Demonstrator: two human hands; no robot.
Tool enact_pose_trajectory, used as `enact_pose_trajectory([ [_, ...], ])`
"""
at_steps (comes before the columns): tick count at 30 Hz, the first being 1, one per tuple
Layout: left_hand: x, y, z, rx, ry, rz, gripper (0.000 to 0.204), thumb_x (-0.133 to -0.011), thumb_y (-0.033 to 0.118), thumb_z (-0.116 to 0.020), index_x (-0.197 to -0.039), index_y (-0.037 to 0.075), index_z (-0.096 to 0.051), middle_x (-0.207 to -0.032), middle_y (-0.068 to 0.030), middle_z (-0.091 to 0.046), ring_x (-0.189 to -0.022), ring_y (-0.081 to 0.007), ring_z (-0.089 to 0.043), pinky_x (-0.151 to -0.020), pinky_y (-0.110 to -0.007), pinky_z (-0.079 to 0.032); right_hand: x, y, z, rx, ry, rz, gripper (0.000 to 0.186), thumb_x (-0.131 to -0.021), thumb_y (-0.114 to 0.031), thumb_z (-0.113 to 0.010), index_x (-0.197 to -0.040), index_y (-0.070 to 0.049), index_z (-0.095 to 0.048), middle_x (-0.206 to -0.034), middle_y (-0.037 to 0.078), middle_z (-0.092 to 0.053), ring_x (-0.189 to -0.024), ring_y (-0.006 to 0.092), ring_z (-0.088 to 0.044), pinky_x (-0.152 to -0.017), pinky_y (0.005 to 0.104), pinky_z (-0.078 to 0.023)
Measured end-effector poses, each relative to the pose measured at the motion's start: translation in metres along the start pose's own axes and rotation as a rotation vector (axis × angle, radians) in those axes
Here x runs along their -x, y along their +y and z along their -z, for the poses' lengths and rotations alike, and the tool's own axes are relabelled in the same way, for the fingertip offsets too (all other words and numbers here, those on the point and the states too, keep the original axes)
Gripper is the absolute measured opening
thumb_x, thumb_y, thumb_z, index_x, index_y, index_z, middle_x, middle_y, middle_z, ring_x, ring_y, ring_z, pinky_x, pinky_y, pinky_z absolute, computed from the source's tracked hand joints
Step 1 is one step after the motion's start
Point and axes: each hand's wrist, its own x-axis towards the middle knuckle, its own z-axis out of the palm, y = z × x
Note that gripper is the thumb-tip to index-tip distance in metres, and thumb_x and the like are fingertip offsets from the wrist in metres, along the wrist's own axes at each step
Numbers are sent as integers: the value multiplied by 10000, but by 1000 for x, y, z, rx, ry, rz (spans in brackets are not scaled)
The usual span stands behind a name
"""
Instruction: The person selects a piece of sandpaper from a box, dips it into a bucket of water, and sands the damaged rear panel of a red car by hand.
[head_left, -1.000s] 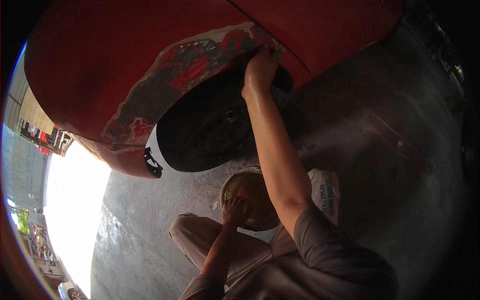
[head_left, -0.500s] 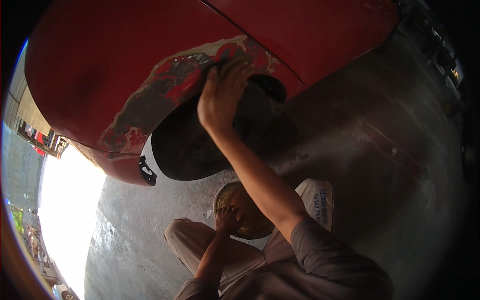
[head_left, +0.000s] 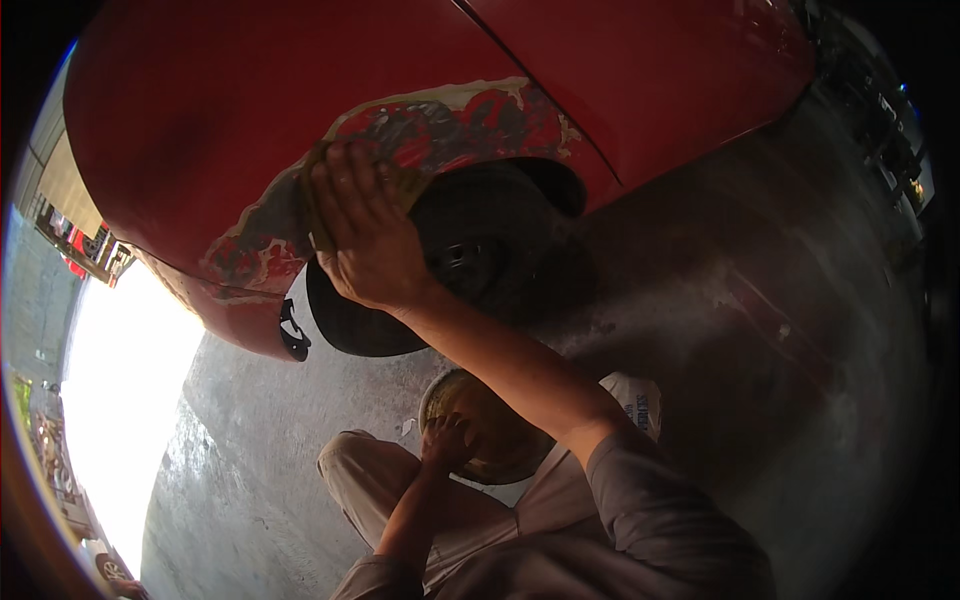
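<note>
My right hand (head_left: pixel 365 230) lies flat on the patchy fender of a red car (head_left: pixel 200 130), just above the wheel arch. Under its outstretched fingers a brownish sheet (head_left: pixel 408 186), which looks like sandpaper, is pressed against the panel; most of it is hidden by the hand. Grey filler and bare spots (head_left: pixel 440 125) with a pale edge run along the arch. Low between my knees stands a round bucket (head_left: pixel 510 440) with a dark yellowish inside. My left hand (head_left: pixel 448 440) is closed over its left rim, fingers bent, partly in shadow.
A dark tyre (head_left: pixel 370 325) sits in the arch close below my right hand. The bumper's end (head_left: pixel 293 335) juts out at the left. Grey concrete floor (head_left: pixel 250 460) surrounds me, with glaring daylight at the far left. Dark equipment (head_left: pixel 890 130) stands at the far right.
My right hand has swept left and slightly down along the arch, from the upper part of the patch to its middle. My left hand has stayed at the bucket.
</note>
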Motion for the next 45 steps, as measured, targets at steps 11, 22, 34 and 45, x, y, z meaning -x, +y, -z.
enact_pose_trajectory([
  [11,4,-7,-7,1,118,-24,488,-905,508,-676,-1266,182,-717,-1404,-102,-614,-1273,-340,-574,-1094,-486,-436,9,29,9,207,-7,21,723,-1024,-355,-518,-1543,120,-345,-1638,356,-250,-1551,505,-210,-1241,630,-176],
  [22,2,-25,-42,-76,175,-92,392,-933,485,-627,-1227,249,-731,-1356,-62,-635,-1325,-257,-542,-1103,-510,-415,-18,25,17,227,187,132,642,-1031,-360,-493,-1546,17,-423,-1646,247,-343,-1531,427,-331,-1221,569,-293],
  [34,5,-24,-44,-178,179,-56,430,-937,489,-606,-1208,178,-723,-1314,-85,-641,-1213,-288,-599,-983,-483,-487,-41,34,30,288,-78,451,615,-1043,-351,-470,-1542,8,-449,-1651,206,-360,-1529,411,-341,-1221,600,-271],
  [45,5,-25,-42,-228,215,-84,480,-964,444,-574,-1358,181,-654,-1443,-98,-590,-1268,-273,-592,-986,-483,-495,-49,-19,-6,83,-451,739,720,-1013,-421,-541,-1626,-101,-338,-1710,98,-286,-1563,285,-311,-1260,467,-271],
])
